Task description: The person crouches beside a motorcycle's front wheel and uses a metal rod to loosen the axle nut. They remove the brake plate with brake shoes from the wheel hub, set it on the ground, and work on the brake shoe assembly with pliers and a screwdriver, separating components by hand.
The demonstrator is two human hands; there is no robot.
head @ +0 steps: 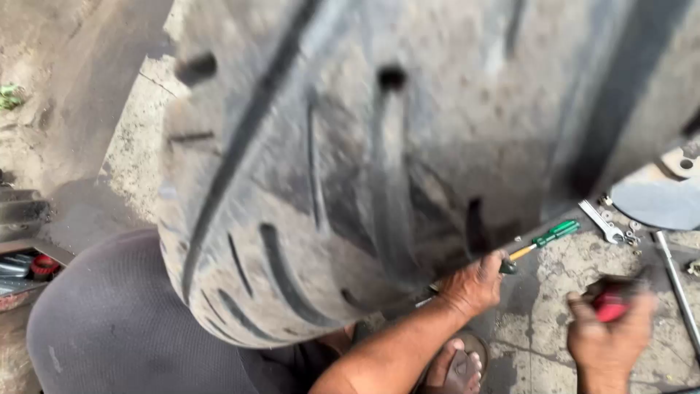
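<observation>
Two bare hands work low on a cracked concrete floor (554,292), under a large worn tyre (379,160) that fills most of the view and leans toward the person's grey-clad knee (109,321). The left hand (474,281) rests at the tyre's lower right edge, its fingers curled tight, apparently around a dark tool whose shaft is hidden behind the tread; what it grips cannot be told for sure. The right hand (612,325), blurred with motion near the floor's lower right, has its fingers closed around a small red object (611,303), perhaps a tool handle. A green-handled screwdriver (550,235) lies on the floor just beyond the left hand, with a silver spanner (601,221), a few small nuts (633,235) and a long steel bar (678,288) further right. A sandalled foot (456,365) sits directly below the left wrist. The risk, as a judgement: the heavy tyre looks propped rather than secured, so a slip of the left-hand tool could let it drop onto the fingers or the exposed foot, and loose nuts could scatter or be knelt on.
</observation>
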